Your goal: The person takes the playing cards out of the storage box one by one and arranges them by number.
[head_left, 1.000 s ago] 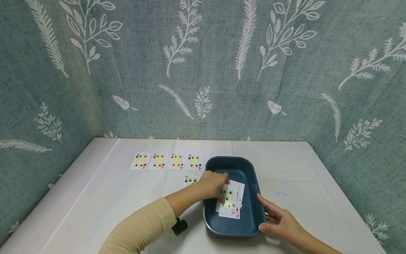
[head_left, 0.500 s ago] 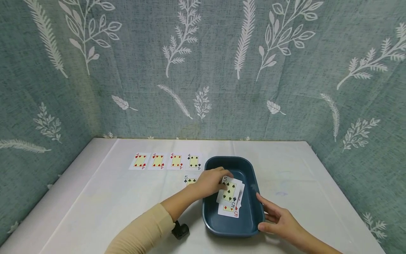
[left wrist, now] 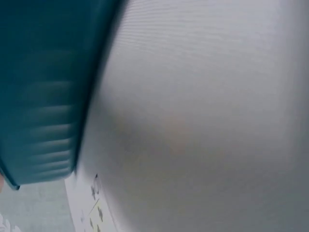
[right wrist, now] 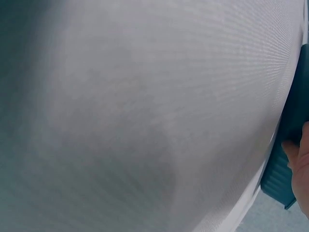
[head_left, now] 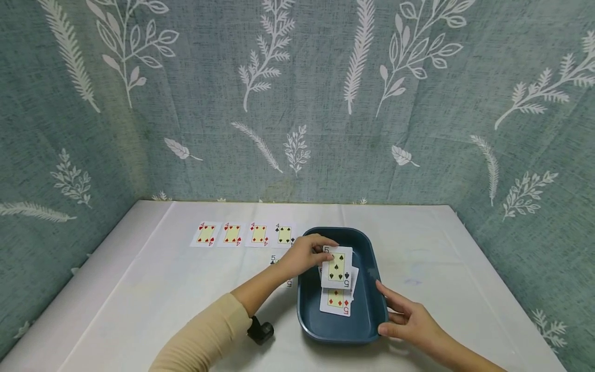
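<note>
In the head view, my left hand (head_left: 304, 256) pinches a five of spades playing card (head_left: 337, 268) at its upper left edge. The card is over a blue tray (head_left: 344, 333). Under it, more cards lie overlapping in the tray, with a five of diamonds (head_left: 335, 306) partly showing. My right hand (head_left: 409, 323) holds the tray's right side, its index fingertip and thumb at the rim and the other fingers against the outer wall. The right wrist view shows that hand (right wrist: 299, 164) at the tray wall (right wrist: 292, 116). The left wrist view shows the tray's outside (left wrist: 43, 96), not my left hand's grip.
A row of fours lies at the back left: two four of hearts (head_left: 205, 234), a four of diamonds (head_left: 259, 235) and a four of clubs or spades (head_left: 284, 235). Below them is a five of clubs (head_left: 273, 258), partly hidden. A black object (head_left: 261, 330) is beside my left forearm.
My left hand has lifted the five of spades off the stack and moved it slightly away from me, uncovering more of the five of diamonds. My right hand stays at the tray.
</note>
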